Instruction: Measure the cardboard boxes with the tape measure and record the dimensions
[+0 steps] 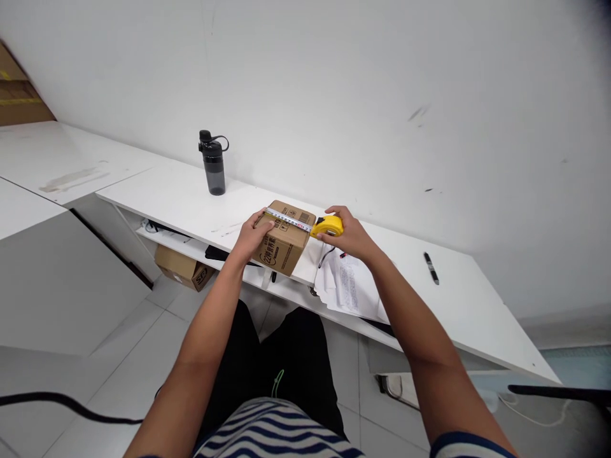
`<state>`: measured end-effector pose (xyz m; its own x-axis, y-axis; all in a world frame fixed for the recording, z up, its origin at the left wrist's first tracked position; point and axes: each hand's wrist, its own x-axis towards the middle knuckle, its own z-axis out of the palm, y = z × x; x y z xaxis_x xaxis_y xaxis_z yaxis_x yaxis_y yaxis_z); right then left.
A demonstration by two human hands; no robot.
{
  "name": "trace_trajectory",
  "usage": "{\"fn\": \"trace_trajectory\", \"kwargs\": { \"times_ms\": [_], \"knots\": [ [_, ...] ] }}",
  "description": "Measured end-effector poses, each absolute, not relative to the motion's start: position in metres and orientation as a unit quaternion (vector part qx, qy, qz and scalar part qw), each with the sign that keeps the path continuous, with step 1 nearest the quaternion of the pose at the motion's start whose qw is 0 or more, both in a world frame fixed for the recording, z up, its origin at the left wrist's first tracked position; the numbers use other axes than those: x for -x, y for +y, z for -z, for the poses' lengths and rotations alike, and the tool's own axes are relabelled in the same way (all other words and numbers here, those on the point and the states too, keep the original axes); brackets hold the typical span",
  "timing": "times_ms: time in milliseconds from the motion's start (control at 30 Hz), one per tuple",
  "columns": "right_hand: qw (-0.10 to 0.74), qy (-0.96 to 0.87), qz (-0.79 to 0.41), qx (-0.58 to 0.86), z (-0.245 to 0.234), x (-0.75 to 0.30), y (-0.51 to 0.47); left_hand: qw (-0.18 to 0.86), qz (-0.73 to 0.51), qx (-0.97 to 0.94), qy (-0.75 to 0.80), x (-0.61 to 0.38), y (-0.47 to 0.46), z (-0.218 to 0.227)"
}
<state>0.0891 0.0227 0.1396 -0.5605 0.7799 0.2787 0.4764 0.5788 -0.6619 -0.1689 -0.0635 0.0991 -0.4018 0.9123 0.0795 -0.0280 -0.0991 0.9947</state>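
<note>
A brown cardboard box [284,251] with black print sits near the front edge of the white desk, in the middle of the head view. Across its top lies the extended metal blade [289,219] of a tape measure. My left hand [252,236] grips the box's left side, thumb on the top face and a fingertip by the blade's far-left end. At the box's right edge, my right hand [351,236] is closed around the yellow tape measure case [328,226]. Part of the case is hidden by my fingers.
Behind to the left stands a dark water bottle [213,164]. Papers [346,286] lie under my right forearm, and a black marker [431,268] rests farther right. Another carton [184,267] is below the desk. A white wall backs the desk.
</note>
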Motion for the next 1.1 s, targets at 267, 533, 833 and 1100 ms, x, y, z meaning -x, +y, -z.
{"fn": "trace_trajectory", "kwargs": {
  "times_ms": [267,533,833,1100],
  "knots": [
    [0.271,-0.846,-0.274,0.369,-0.142,-0.089,0.022,0.301,-0.598,-0.437,0.601,0.178,-0.053,-0.113],
    [0.28,-0.848,-0.274,0.357,-0.143,-0.089,0.021,0.317,-0.588,-0.368,0.647,0.188,-0.026,-0.12],
    [0.286,-0.845,-0.289,0.347,-0.143,-0.088,0.021,0.337,-0.57,-0.346,0.665,0.193,-0.023,-0.125],
    [0.285,-0.851,-0.269,0.351,-0.15,-0.092,0.03,0.359,-0.528,-0.362,0.679,0.2,-0.02,-0.134]
  ]
}}
